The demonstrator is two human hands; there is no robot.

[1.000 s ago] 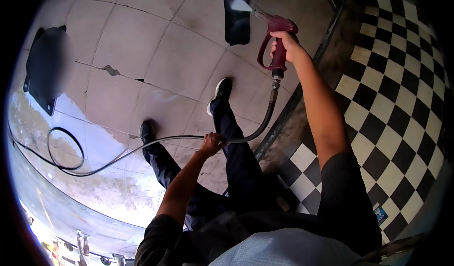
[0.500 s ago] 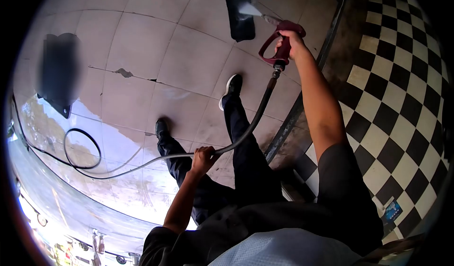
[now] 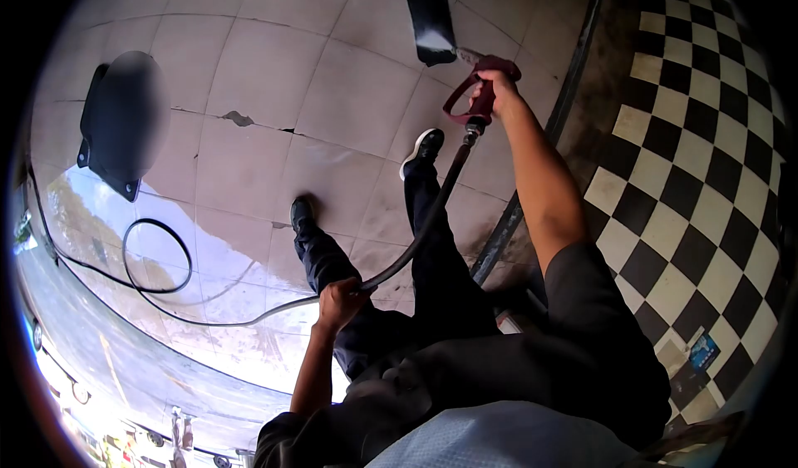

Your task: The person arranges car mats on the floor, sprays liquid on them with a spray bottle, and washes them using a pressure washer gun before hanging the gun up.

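My right hand point(image 3: 499, 91) is wrapped round the grip of a dark red pressure washer gun point(image 3: 480, 94). A white fan of spray leaves its nozzle and hits the lower part of a black floor mat point(image 3: 430, 19) lying on the tiles. From the base of the gun a dark hose point(image 3: 426, 234) curves down past my legs. My left hand point(image 3: 341, 303) is closed round this hose near my thigh. Beyond that hand the hose runs left along the floor and makes a loop.
Another dark mat point(image 3: 116, 127), partly blurred, lies at the left on the tiled floor point(image 3: 258, 69). Wet, reflective tiles lie below it. A dark metal strip point(image 3: 499, 235) borders the black-and-white checkered surface point(image 3: 677, 177) on the right. Part of another black mat shows at the top edge.
The gun has moved slightly left and down in view. Its spray has shifted from the mat's middle to its lower part. My left hand still grips the hose, a little lower in view.
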